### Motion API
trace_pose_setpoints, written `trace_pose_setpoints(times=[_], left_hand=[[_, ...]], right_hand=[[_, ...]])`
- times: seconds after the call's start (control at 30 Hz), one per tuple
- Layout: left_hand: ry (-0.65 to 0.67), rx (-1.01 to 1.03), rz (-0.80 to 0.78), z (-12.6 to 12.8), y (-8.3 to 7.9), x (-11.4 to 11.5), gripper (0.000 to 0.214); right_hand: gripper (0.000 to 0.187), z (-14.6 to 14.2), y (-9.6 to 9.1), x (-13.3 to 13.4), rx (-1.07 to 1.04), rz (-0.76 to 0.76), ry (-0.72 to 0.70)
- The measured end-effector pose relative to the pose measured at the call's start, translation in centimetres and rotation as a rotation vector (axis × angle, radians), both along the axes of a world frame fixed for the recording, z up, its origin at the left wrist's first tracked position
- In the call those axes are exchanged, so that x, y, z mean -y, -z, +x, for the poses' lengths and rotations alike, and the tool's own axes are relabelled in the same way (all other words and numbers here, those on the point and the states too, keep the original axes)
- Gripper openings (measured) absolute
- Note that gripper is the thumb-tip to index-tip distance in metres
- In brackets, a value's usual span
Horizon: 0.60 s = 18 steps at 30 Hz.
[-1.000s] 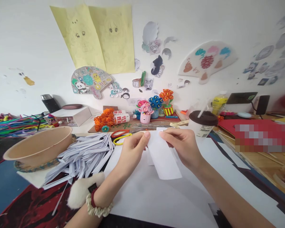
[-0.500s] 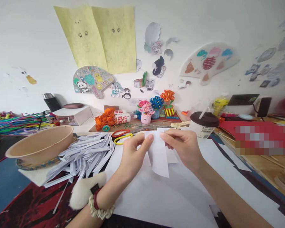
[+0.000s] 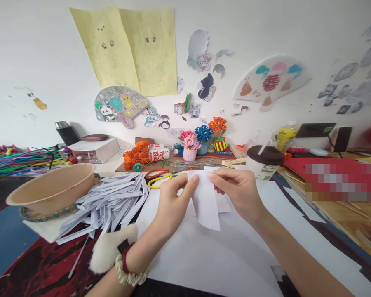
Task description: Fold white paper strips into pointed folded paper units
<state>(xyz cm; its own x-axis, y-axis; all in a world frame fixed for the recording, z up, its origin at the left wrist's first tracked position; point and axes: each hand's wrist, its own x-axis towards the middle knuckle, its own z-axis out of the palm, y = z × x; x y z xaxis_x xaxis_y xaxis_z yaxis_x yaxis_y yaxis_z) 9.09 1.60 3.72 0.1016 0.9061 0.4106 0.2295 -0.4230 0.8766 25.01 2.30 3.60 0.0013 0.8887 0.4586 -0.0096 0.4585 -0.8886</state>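
A small white paper strip (image 3: 204,202) is held up between my two hands, its lower end curling toward me. My left hand (image 3: 176,198) pinches its upper left edge, thumb in front. My right hand (image 3: 238,189) grips the upper right edge between thumb and fingers; the other fingertips are partly hidden behind the paper. Behind the strip, another small piece of white paper (image 3: 223,203) shows. Large white sheets (image 3: 204,260) lie beneath my hands. Left of them is a heap of narrow folded paper strips (image 3: 111,202).
A beige bowl (image 3: 52,185) stands at the left, beside a fluffy white object (image 3: 111,247) near my left wrist. A lidded cup with a straw (image 3: 264,161) is close behind my right hand. Pipe-cleaner flowers (image 3: 190,144) line the back; a red packet (image 3: 343,177) lies right.
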Motion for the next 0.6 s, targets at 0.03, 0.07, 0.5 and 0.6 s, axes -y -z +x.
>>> trace_pose_setpoints(times=[0.03,0.07,0.5,0.6], left_hand=[[0.0,-0.005,-0.001,0.01,-0.02,0.02,0.041],[0.003,-0.009,-0.003,0.02,-0.03,0.04,0.04],[-0.024,-0.045,0.034,0.01,0.27,0.04,0.042],[-0.021,-0.052,0.04,-0.02,0.36,-0.01,0.04]], right_hand=[[0.018,-0.01,-0.01,-0.01,0.0,0.003,0.004],[0.018,-0.02,-0.03,-0.01,0.0,0.004,0.005],[0.018,-0.08,-0.04,0.3,-0.022,0.026,-0.008],[0.018,-0.11,-0.02,0.24,-0.025,0.023,-0.002]])
